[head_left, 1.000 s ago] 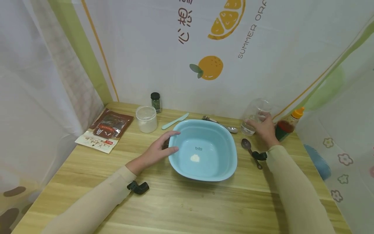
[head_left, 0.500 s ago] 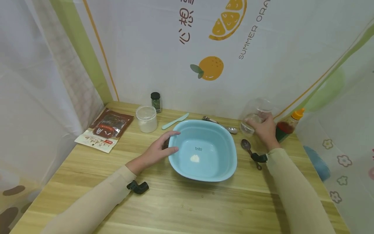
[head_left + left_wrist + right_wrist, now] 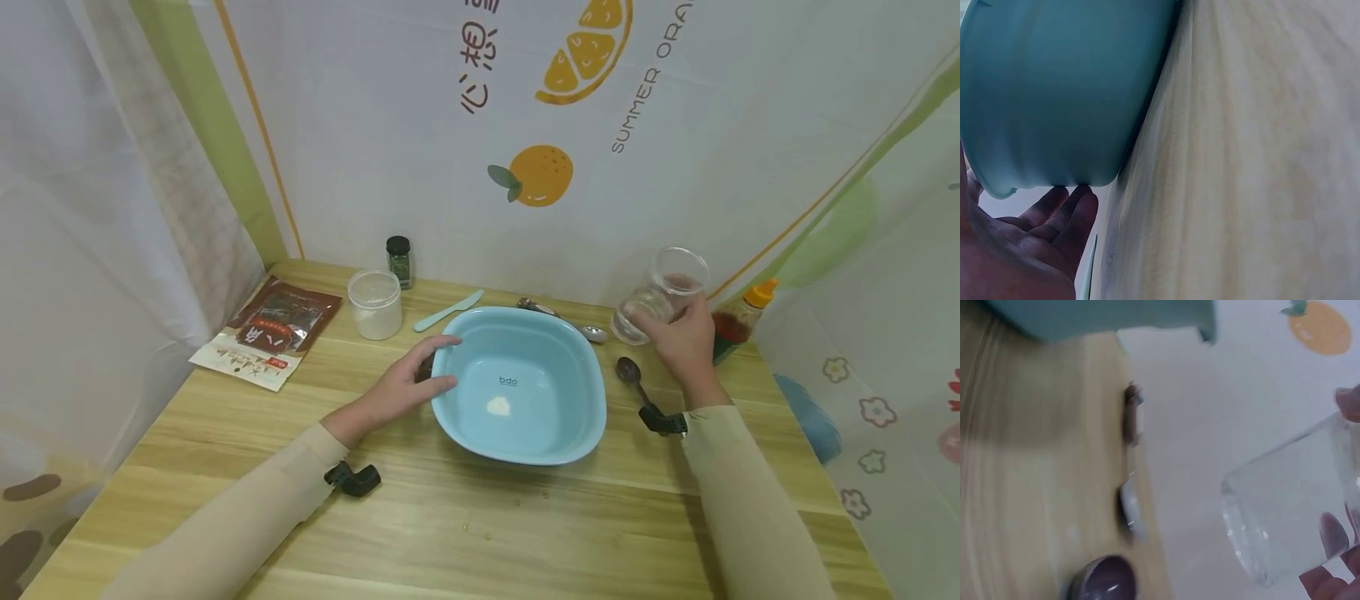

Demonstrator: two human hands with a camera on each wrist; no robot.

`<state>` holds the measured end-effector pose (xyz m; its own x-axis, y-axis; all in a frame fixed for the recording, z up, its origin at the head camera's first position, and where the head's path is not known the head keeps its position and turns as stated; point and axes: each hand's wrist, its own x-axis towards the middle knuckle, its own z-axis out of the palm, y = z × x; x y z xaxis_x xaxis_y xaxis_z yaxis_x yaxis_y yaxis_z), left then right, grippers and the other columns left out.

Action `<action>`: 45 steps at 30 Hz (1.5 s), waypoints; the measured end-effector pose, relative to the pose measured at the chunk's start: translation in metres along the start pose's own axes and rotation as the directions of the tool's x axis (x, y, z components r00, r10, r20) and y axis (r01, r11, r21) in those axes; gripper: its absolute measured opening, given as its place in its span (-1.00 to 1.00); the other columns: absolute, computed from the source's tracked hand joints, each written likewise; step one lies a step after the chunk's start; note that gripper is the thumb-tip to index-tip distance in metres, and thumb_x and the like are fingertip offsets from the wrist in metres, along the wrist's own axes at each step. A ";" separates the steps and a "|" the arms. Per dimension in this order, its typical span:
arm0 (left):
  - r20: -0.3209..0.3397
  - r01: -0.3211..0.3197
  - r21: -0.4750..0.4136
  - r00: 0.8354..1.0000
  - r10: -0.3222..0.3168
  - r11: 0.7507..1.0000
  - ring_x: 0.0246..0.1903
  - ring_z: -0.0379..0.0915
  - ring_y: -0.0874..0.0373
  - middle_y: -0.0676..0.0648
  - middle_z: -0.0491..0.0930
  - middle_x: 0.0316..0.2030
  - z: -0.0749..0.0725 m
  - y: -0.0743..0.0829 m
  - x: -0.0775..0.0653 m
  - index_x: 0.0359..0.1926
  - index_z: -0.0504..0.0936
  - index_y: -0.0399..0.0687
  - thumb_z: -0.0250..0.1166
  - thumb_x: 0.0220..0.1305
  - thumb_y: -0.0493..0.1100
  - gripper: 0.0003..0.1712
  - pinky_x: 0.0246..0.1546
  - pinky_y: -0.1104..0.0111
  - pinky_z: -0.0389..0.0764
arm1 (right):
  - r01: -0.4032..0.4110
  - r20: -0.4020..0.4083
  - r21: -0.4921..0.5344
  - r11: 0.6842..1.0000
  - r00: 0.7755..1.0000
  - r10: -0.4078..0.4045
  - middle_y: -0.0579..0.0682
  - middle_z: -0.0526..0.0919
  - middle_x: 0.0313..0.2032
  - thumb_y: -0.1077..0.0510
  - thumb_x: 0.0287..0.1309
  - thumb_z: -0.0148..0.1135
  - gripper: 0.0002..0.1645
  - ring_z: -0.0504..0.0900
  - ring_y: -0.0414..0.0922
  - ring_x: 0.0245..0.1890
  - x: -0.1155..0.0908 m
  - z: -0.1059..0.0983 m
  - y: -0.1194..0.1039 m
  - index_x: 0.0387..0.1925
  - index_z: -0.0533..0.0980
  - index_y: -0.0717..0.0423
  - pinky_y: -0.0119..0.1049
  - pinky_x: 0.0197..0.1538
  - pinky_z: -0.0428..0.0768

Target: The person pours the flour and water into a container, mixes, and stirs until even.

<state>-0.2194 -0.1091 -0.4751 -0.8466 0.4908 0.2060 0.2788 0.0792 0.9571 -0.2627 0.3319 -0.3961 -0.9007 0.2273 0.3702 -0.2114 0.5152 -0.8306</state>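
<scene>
In the head view a light blue basin (image 3: 555, 408) stands on the table with a small white patch of powder on its floor. My left hand (image 3: 393, 387) holds its left rim, thumb and index finger over the edge. The left wrist view shows other fingertips (image 3: 1085, 197) against the basin's outer wall (image 3: 1066, 94). At the back right, my right hand (image 3: 684, 343) grips a clear drinking glass (image 3: 678, 265), its mouth tipped away. The glass's thick base (image 3: 1244, 537) is off the table in the right wrist view; whether it holds liquid I cannot tell.
Near the right hand lie a dark spoon (image 3: 628, 371) and a metal-tipped utensil (image 3: 592, 333), with a yellow-capped bottle (image 3: 738, 321) behind. Leftward are a pale green knife (image 3: 448, 311), a jar of white powder (image 3: 377, 312), a green herb jar (image 3: 400, 262) and a spice packet (image 3: 273, 329).
My right hand has raised and tilted the glass, its wrist shifting slightly rightward, and its rim now shows clearly. The left hand and the basin have stayed put.
</scene>
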 end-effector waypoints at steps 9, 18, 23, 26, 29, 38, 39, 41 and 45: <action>-0.002 -0.009 0.003 1.000 0.009 1.000 0.41 0.50 -0.37 -0.37 0.29 0.60 -0.002 -0.001 -0.001 0.65 0.34 -0.12 0.33 0.58 -0.19 -0.27 0.18 0.15 0.80 | 0.031 0.061 -0.085 0.996 0.998 -0.026 0.10 0.55 0.39 0.14 0.13 0.75 0.00 0.50 0.11 0.43 -0.020 -0.001 -0.022 0.51 0.39 0.07 0.21 0.51 0.49; 0.011 0.002 0.012 1.000 -0.002 1.000 0.43 0.49 -0.36 -0.34 0.29 0.61 0.000 0.000 0.000 0.66 0.34 -0.09 0.35 0.58 -0.16 -0.26 0.23 0.09 0.77 | 0.151 0.053 -0.164 0.975 0.988 -0.144 0.17 0.66 0.30 0.21 0.00 0.79 -0.06 0.55 0.23 0.40 -0.036 -0.001 -0.025 0.41 0.51 0.13 0.34 0.45 0.47; 0.013 0.008 0.010 1.000 -0.008 1.000 0.44 0.48 -0.35 -0.34 0.28 0.61 0.000 0.000 0.001 0.66 0.34 -0.08 0.35 0.58 -0.15 -0.26 0.25 0.07 0.76 | 0.210 0.060 -0.205 0.956 0.978 -0.202 0.19 0.66 0.30 0.22 0.00 0.76 -0.11 0.55 0.21 0.38 -0.043 -0.003 -0.024 0.38 0.56 0.15 0.34 0.40 0.47; 0.011 0.008 0.013 1.000 -0.009 1.000 0.42 0.50 -0.35 -0.34 0.30 0.60 0.000 0.000 0.001 0.66 0.34 -0.07 0.35 0.58 -0.14 -0.26 0.23 0.08 0.78 | 0.243 0.066 -0.240 0.940 0.970 -0.234 0.23 0.66 0.29 0.22 0.00 0.73 -0.12 0.56 0.25 0.35 -0.045 -0.002 -0.023 0.37 0.56 0.20 0.35 0.36 0.49; 0.009 0.006 0.016 1.000 -0.006 1.000 0.41 0.51 -0.35 -0.35 0.30 0.60 -0.001 0.000 0.000 0.66 0.34 -0.08 0.34 0.58 -0.15 -0.26 0.21 0.08 0.79 | 0.268 0.075 -0.273 0.924 0.963 -0.258 0.28 0.65 0.28 0.22 -0.02 0.71 -0.11 0.58 0.29 0.30 -0.047 -0.001 -0.021 0.38 0.56 0.24 0.36 0.31 0.51; 0.006 0.000 0.027 1.000 0.000 1.000 0.41 0.51 -0.34 -0.34 0.30 0.60 -0.002 -0.001 0.001 0.66 0.34 -0.08 0.34 0.58 -0.15 -0.26 0.20 0.10 0.79 | 0.387 0.091 -0.303 0.871 0.921 -0.378 0.36 0.68 0.18 0.26 -0.13 0.72 -0.10 0.63 0.34 0.19 -0.047 0.002 -0.013 0.32 0.56 0.27 0.35 0.22 0.55; 0.005 0.000 0.028 1.000 0.000 1.000 0.41 0.51 -0.34 -0.34 0.30 0.60 -0.002 -0.001 0.001 0.66 0.34 -0.08 0.34 0.58 -0.15 -0.26 0.21 0.10 0.79 | 0.395 0.096 -0.304 0.867 0.918 -0.385 0.35 0.68 0.18 0.27 -0.14 0.71 -0.11 0.64 0.34 0.19 -0.046 0.002 -0.012 0.31 0.56 0.27 0.35 0.23 0.55; 0.007 -0.002 0.025 1.000 0.002 1.000 0.41 0.51 -0.35 -0.35 0.30 0.61 -0.002 -0.002 0.001 0.66 0.33 -0.09 0.34 0.59 -0.14 -0.26 0.21 0.09 0.78 | 0.410 0.112 -0.313 0.857 0.911 -0.396 0.34 0.69 0.19 0.30 -0.15 0.69 -0.12 0.63 0.33 0.20 -0.046 0.002 -0.010 0.30 0.56 0.28 0.35 0.25 0.55; 0.007 0.002 0.032 1.000 -0.002 0.999 0.41 0.50 -0.34 -0.33 0.29 0.61 -0.002 -0.002 0.000 0.66 0.34 -0.08 0.33 0.58 -0.13 -0.26 0.24 0.07 0.77 | 0.430 0.143 -0.333 0.840 0.903 -0.405 0.29 0.71 0.17 0.36 -0.20 0.72 -0.11 0.64 0.31 0.20 -0.045 0.002 -0.005 0.27 0.57 0.24 0.34 0.24 0.55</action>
<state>-0.2205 -0.1109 -0.4762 -0.8437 0.4971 0.2026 0.2918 0.1080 0.9504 -0.2216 0.3172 -0.4092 -0.7818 -0.1217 0.6116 -0.4381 0.8051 -0.3999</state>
